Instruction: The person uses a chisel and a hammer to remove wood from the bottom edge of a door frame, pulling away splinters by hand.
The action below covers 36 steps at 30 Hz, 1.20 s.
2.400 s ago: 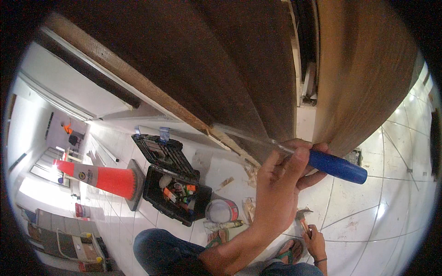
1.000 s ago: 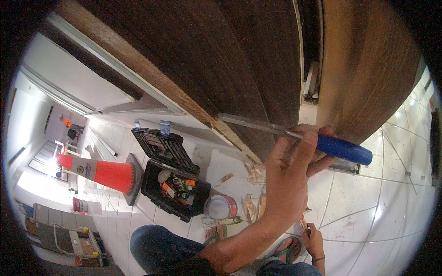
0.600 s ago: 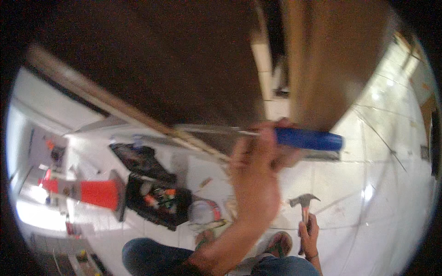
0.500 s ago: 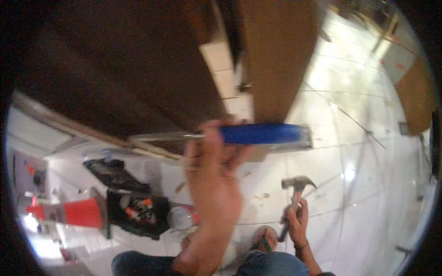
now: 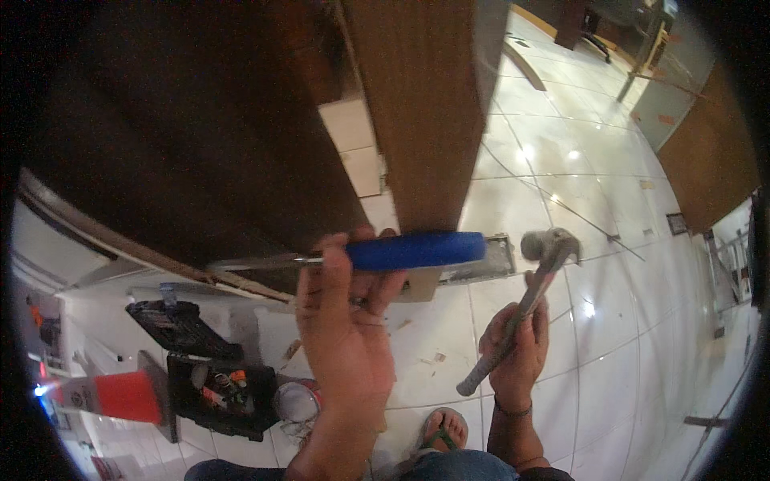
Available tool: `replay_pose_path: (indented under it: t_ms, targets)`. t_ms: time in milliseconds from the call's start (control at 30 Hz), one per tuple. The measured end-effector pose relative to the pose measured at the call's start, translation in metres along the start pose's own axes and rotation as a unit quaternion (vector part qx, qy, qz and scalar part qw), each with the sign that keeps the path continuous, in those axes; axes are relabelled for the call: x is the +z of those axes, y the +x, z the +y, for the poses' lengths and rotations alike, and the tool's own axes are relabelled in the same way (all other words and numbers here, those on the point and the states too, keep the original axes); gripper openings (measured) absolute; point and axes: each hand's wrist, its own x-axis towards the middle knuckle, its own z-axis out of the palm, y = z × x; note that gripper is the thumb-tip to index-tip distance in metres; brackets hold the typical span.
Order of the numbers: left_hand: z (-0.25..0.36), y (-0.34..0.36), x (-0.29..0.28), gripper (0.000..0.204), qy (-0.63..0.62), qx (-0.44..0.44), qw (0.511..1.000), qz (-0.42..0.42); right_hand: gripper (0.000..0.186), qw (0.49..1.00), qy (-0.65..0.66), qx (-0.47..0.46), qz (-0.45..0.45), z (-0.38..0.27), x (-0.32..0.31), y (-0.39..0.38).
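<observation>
My left hand [image 5: 349, 345] is raised and closed around a chisel [image 5: 417, 250] with a thick blue handle. Its metal blade points left, toward the edge of a dark brown wooden panel [image 5: 200, 152]; I cannot tell whether the tip touches it. Lower on the right, my right hand [image 5: 517, 353] grips a claw hammer [image 5: 549, 260] by its dark handle. The hammer's head is up, to the right of the chisel's butt end and apart from it. A brown wooden upright [image 5: 421, 112] stands just beyond the left hand.
An open black toolbox [image 5: 265, 413] full of tools lies at the lower left, beside an orange-and-white traffic cone [image 5: 128, 396] and a round tub [image 5: 297, 402]. A recessed metal plate [image 5: 499, 258] sits in the white tiled floor [image 5: 601, 321]. A brown board [image 5: 714, 152] leans at right.
The hammer has come up and closer to the chisel's handle, carried by my right hand. My left hand and the chisel sit slightly further left in view, as the whole view has shifted.
</observation>
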Motion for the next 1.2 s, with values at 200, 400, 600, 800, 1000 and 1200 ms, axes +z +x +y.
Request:
replay_pose_path:
  t_ms: [200, 400, 600, 800, 1000, 1200]
  targets:
    - [-0.002, -0.002, 0.007, 0.026, 0.022, 0.008, 1.000, 0.016, 0.056, 0.999, -0.016, -0.019, 0.035, 0.016, 0.015, 0.001]
    - [0.002, 0.004, 0.003, 0.022, -0.019, -0.047, 0.998, -0.020, 0.052, 0.994, -0.067, -0.030, 0.082, 0.012, 0.021, -0.001]
    - [-0.006, -0.001, 0.010, 0.021, -0.016, -0.047, 0.999, -0.008, 0.052, 0.985, 0.038, -0.087, 0.146, 0.004, 0.020, 0.004]
    - [-0.002, -0.003, 0.010, 0.020, -0.001, -0.044, 0.999, -0.007, 0.053, 0.994, -0.042, -0.035, 0.098, 0.008, 0.026, 0.001]
    - [-0.004, -0.001, 0.012, 0.020, -0.024, -0.056, 0.998, -0.010, 0.053, 0.990, -0.078, -0.082, 0.078, -0.005, 0.012, 0.008]
    - [-0.002, -0.001, 0.013, 0.024, -0.007, -0.056, 0.998, -0.008, 0.055, 0.995, -0.083, -0.030, 0.038, 0.005, 0.019, 0.001]
